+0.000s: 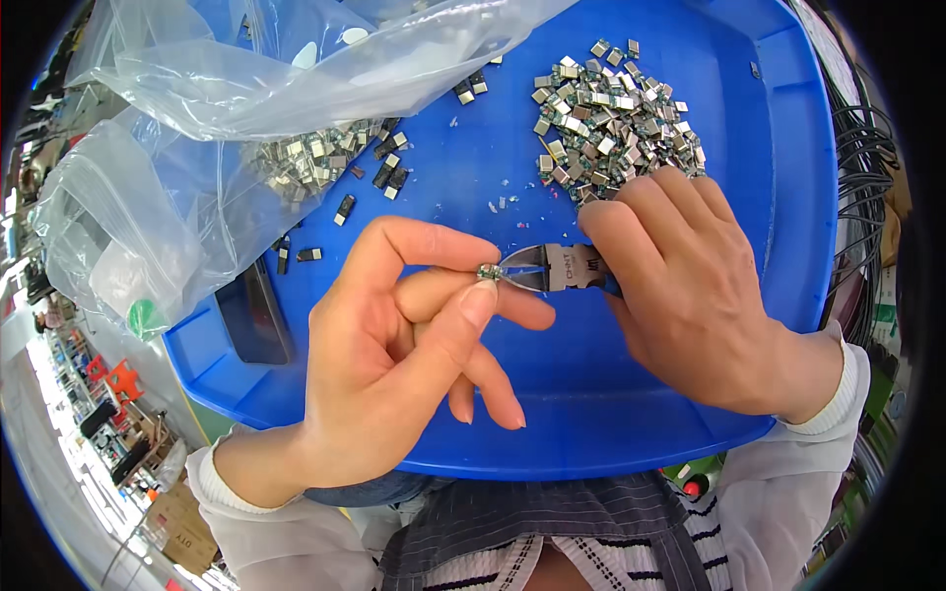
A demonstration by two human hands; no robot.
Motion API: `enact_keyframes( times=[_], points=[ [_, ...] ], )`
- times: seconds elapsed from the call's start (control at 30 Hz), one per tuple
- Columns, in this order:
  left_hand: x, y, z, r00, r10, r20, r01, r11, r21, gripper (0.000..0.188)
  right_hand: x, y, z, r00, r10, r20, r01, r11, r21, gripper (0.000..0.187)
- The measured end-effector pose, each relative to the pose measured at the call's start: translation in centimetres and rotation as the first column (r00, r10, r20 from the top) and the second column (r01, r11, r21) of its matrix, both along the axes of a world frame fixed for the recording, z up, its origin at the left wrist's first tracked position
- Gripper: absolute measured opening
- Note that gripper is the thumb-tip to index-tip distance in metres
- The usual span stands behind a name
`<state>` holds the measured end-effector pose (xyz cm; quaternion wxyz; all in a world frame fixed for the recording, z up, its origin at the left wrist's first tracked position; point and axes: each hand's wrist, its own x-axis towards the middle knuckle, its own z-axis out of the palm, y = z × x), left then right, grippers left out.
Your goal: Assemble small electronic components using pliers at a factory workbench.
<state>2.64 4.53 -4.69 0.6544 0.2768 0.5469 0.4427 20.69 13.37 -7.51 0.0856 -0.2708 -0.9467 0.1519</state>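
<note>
Between the thumb and fingers of my left hand [394,335] is pinched a small circuit board [488,272] with a metal connector. My right hand [680,266] grips a pair of cutting pliers [567,267] by dark handles mostly hidden under the palm. The plier tips meet the board's right end, right at my left fingertips. Both hands are over a blue plastic tray [591,424]. Just beyond my right hand lies a heap of small boards with silvery metal connectors [616,118].
A clear plastic bag [256,94] with more small pieces covers the tray's left side. Several black-cased pieces [391,177] lie beside it. A dark phone-like slab [253,313] rests at the left rim. Black cables [862,187] hang outside on the right.
</note>
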Motion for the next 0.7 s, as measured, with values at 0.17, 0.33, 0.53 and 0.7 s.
enact_keyframes(
  times=[0.17, 0.33, 0.53, 0.7],
  points=[
    [0.09, -0.1, 0.11, 0.999, 0.017, -0.033, -0.017, 1.0, 0.001, 0.021, 0.02, 0.06, 0.21, 1.0, -0.004, -0.003, 0.004, 1.0, 0.021, 0.034],
    [0.12, -0.15, -0.01, 1.0, -0.016, -0.015, 0.016, 1.0, 0.013, 0.022, -0.06, -0.05, 0.04, 1.0, -0.011, 0.002, 0.011, 0.999, 0.035, 0.034],
    [0.47, -0.38, -0.13, 0.996, -0.025, -0.088, 0.031, 0.997, 0.065, 0.022, -0.15, -0.26, -0.11, 1.0, -0.017, 0.016, 0.016, 0.998, 0.057, 0.029],
    [0.46, -0.52, -0.15, 0.991, -0.053, -0.124, 0.061, 0.996, 0.068, 0.022, -0.19, -0.42, -0.18, 1.0, -0.017, 0.015, 0.016, 0.996, 0.093, 0.024]
  ],
)
